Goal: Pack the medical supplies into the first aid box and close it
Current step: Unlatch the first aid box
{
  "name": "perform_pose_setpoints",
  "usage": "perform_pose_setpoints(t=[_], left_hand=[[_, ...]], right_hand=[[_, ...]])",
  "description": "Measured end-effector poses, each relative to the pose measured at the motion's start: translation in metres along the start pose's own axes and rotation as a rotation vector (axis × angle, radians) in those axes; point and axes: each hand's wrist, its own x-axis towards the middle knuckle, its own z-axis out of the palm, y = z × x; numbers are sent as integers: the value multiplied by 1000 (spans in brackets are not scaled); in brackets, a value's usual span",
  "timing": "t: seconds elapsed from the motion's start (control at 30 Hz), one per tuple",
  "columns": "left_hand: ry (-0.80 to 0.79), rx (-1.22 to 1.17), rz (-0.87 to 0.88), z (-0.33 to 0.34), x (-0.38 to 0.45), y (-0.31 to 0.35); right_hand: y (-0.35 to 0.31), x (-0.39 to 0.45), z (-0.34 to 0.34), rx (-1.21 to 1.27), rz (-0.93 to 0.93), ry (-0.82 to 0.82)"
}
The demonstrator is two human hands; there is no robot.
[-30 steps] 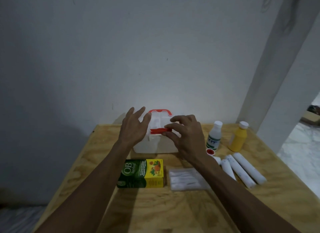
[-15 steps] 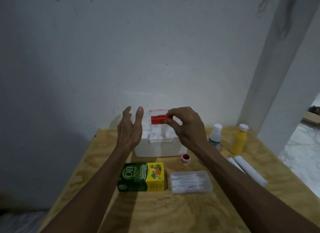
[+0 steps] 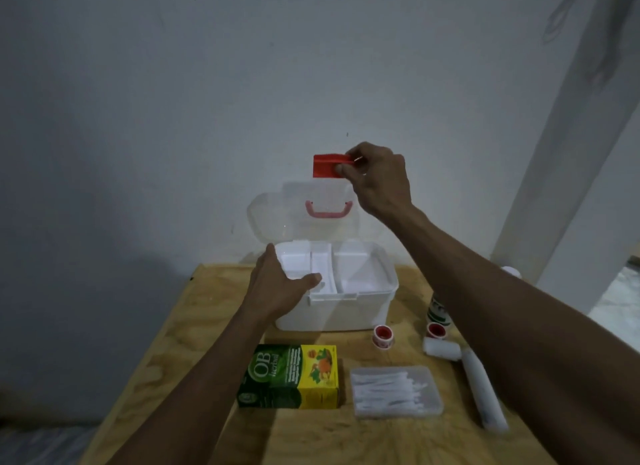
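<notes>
The white first aid box (image 3: 349,308) stands on the wooden table (image 3: 180,343) with its clear lid (image 3: 273,215) swung up against the wall. My right hand (image 3: 377,180) pinches the lid's red latch (image 3: 327,166) at the top. My left hand (image 3: 280,288) rests on the box's front left rim, over the white inner tray (image 3: 353,270). In front lie a green and yellow OB Herbal carton (image 3: 291,376), a clear case of cotton swabs (image 3: 394,390), two red tape rolls (image 3: 382,334) and white bandage rolls (image 3: 483,392).
A white bottle with a green label (image 3: 437,312) stands right of the box, mostly behind my right forearm. The wall rises directly behind the box. A white pillar (image 3: 568,173) stands at the right, past the table's right edge.
My right hand has swung the lid up from shut to fully open by its red latch. My left hand has dropped from beside the lid onto the box's rim.
</notes>
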Motion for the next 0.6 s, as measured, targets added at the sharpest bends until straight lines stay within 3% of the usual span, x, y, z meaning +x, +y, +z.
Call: perform_pose_setpoints(t=[0.37,0.6], left_hand=[[-94,80,24,-2,4,-7],[-94,69,17,-2,1,-6]], right_hand=[[14,28,32,-49,75,116],[28,26,38,-179,-8,110]])
